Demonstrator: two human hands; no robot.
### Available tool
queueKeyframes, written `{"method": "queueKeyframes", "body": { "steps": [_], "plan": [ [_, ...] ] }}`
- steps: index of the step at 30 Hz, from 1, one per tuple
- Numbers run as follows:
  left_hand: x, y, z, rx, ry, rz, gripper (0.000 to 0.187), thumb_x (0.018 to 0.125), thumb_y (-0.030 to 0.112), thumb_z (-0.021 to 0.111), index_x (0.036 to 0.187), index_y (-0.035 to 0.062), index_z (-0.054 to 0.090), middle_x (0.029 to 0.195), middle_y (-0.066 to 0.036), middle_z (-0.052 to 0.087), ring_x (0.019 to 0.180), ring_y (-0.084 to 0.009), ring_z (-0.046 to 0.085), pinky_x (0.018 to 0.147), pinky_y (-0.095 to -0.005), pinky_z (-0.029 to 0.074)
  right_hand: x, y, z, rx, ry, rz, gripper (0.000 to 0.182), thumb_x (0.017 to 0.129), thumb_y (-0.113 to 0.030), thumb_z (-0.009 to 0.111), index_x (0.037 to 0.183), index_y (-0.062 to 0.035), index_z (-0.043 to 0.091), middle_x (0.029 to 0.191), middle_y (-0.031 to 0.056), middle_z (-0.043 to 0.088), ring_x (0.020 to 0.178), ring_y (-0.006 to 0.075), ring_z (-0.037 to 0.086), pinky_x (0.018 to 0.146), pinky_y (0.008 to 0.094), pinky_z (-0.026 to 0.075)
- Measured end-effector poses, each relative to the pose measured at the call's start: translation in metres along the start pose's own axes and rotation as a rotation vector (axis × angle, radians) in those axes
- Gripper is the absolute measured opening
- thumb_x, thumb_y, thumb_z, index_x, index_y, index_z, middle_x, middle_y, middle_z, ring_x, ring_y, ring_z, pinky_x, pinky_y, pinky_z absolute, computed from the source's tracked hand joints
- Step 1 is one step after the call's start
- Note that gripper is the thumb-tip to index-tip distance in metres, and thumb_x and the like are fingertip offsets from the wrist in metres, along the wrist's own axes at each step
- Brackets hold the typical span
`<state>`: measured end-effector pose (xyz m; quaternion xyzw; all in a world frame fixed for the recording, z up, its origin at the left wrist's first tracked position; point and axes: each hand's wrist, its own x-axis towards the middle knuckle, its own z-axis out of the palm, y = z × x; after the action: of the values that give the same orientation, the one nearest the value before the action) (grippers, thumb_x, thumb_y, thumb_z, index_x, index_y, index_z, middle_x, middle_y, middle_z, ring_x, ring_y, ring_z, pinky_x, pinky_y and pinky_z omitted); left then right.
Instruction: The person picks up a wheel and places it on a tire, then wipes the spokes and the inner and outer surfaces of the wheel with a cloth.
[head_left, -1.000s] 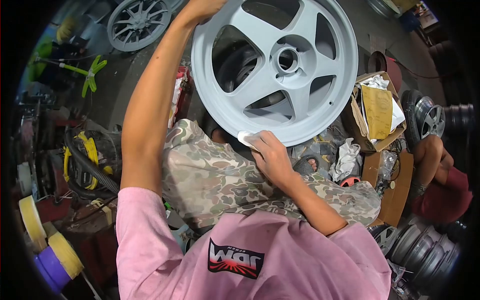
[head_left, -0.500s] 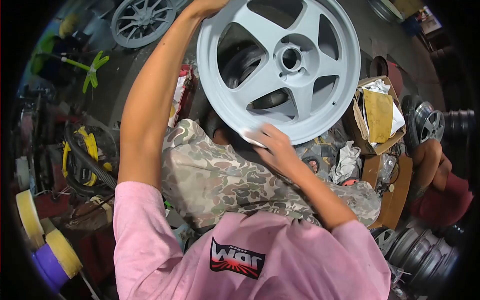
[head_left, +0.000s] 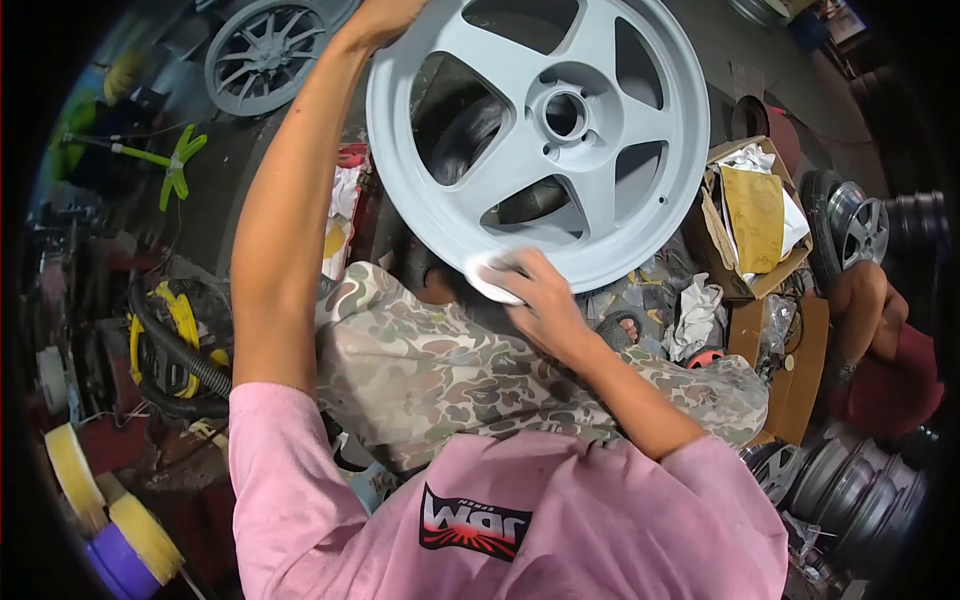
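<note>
A large pale grey five-spoke wheel rim [head_left: 612,120] stands tilted in front of me, above my camouflage trousers. At the top edge of the view, my left hand [head_left: 392,14] is on the rim's upper left edge, its fingers mostly cut off by the frame. My right hand [head_left: 537,296] is closed on a white pad [head_left: 492,280], which lies against the rim's lower lip. The fingers of this hand are slightly blurred.
An open cardboard box [head_left: 757,215] with papers stands right of the rim. Further right are a tyre [head_left: 822,230] and another person's bare limb [head_left: 858,310]. A multi-spoke wheel [head_left: 268,55] lies upper left; a yellow cable [head_left: 180,330] and black hose are at left.
The rim has shifted slightly left in view. My right hand and the white pad have moved a little along its lower lip, and the pad shows more of its face.
</note>
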<state>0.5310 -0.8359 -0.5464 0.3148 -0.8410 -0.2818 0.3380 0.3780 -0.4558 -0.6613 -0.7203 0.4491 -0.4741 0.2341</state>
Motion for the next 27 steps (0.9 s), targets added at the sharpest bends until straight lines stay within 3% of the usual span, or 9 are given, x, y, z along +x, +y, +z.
{"method": "queueKeyframes", "body": {
  "steps": [3, 5, 9, 12, 13, 16, 21, 23, 27],
  "plan": [
    [-0.002, 0.004, 0.006, -0.057, -0.047, -0.093, 0.040, 0.107, 0.030, 0.053, 0.126, -0.0010, 0.070, 0.116, -0.010, 0.075, 0.107, -0.0164, 0.064, 0.097, -0.0331, 0.050, -0.013, 0.011, 0.002, 0.007, 0.039, 0.004, 0.050, 0.069, 0.014, 0.065, 0.114, -0.0037, 0.075, 0.103, 0.0135, 0.068, 0.099, 0.0335, 0.067, 0.091, 0.0418, 0.054],
    [-0.002, 0.018, -0.001, 0.012, -0.026, -0.108, 0.040, 0.108, 0.029, 0.052, 0.126, -0.0019, 0.070, 0.116, -0.009, 0.075, 0.107, -0.0170, 0.064, 0.097, -0.0326, 0.050, 0.042, -0.004, 0.030, 0.103, 0.084, 0.008, 0.045, 0.073, 0.012, 0.067, 0.115, -0.0023, 0.074, 0.098, 0.0158, 0.066, 0.090, 0.0341, 0.067, 0.078, 0.0412, 0.054],
    [-0.004, -0.006, -0.008, -0.132, -0.027, -0.077, 0.045, 0.107, 0.037, 0.055, 0.129, 0.0002, 0.069, 0.111, -0.006, 0.074, 0.099, -0.0132, 0.064, 0.090, -0.0289, 0.051, 0.140, -0.018, 0.067, 0.244, 0.472, 0.004, 0.027, 0.081, 0.003, 0.066, 0.107, 0.0007, 0.074, 0.090, 0.0192, 0.065, 0.083, 0.0400, 0.066, 0.073, 0.0449, 0.051],
    [0.007, -0.014, -0.010, -0.314, -0.124, -0.228, 0.050, 0.107, 0.042, 0.058, 0.135, 0.0026, 0.067, 0.115, -0.003, 0.072, 0.098, -0.0097, 0.066, 0.089, -0.0242, 0.052, 0.069, -0.006, 0.045, 0.128, 0.189, 0.035, 0.029, 0.079, 0.005, 0.065, 0.105, -0.0023, 0.073, 0.088, 0.0197, 0.067, 0.085, 0.0416, 0.066, 0.078, 0.0472, 0.054],
    [0.002, 0.002, -0.009, -0.281, -0.109, -0.255, 0.050, 0.106, 0.042, 0.058, 0.135, 0.0024, 0.067, 0.115, -0.003, 0.072, 0.098, -0.0094, 0.066, 0.089, -0.0235, 0.052, 0.029, 0.003, 0.031, 0.114, 0.103, 0.072, 0.022, 0.076, 0.003, 0.065, 0.096, -0.0024, 0.070, 0.091, 0.0163, 0.065, 0.094, 0.0378, 0.064, 0.084, 0.0476, 0.051],
    [0.002, -0.032, -0.014, -0.268, -0.051, -0.263, 0.051, 0.106, 0.043, 0.058, 0.137, 0.0025, 0.066, 0.116, -0.003, 0.072, 0.100, -0.0094, 0.066, 0.090, -0.0225, 0.051, -0.076, 0.057, -0.065, -0.332, -0.127, 0.020, 0.043, 0.065, 0.004, 0.068, 0.106, -0.0081, 0.074, 0.115, 0.0075, 0.073, 0.112, 0.0274, 0.067, 0.100, 0.0468, 0.047],
    [-0.005, 0.003, -0.013, -0.101, -0.051, -0.104, 0.039, 0.107, 0.029, 0.054, 0.126, -0.0025, 0.070, 0.112, -0.006, 0.075, 0.102, -0.0148, 0.064, 0.092, -0.0313, 0.050, -0.048, 0.132, -0.221, -0.924, -0.200, -0.095, 0.041, 0.070, 0.007, 0.068, 0.107, -0.0096, 0.072, 0.116, 0.0057, 0.071, 0.108, 0.0241, 0.066, 0.107, 0.0468, 0.042],
    [-0.006, -0.005, -0.019, -0.118, -0.062, -0.163, 0.039, 0.107, 0.028, 0.055, 0.125, -0.0025, 0.070, 0.111, -0.005, 0.074, 0.101, -0.0140, 0.063, 0.091, -0.0307, 0.051, -0.033, 0.128, -0.229, -0.992, -0.149, -0.137, 0.041, 0.068, 0.006, 0.069, 0.106, -0.0100, 0.071, 0.113, 0.0049, 0.071, 0.107, 0.0236, 0.065, 0.107, 0.0458, 0.042],
    [-0.004, 0.007, -0.017, -0.064, -0.062, -0.104, 0.039, 0.108, 0.028, 0.055, 0.127, -0.0019, 0.070, 0.109, -0.004, 0.074, 0.098, -0.0133, 0.063, 0.088, -0.0294, 0.051, -0.052, 0.097, -0.209, -0.955, -0.512, -0.044, 0.026, 0.075, -0.004, 0.069, 0.100, -0.0110, 0.070, 0.110, 0.0034, 0.067, 0.109, 0.0203, 0.063, 0.103, 0.0402, 0.043]
  ]
}}
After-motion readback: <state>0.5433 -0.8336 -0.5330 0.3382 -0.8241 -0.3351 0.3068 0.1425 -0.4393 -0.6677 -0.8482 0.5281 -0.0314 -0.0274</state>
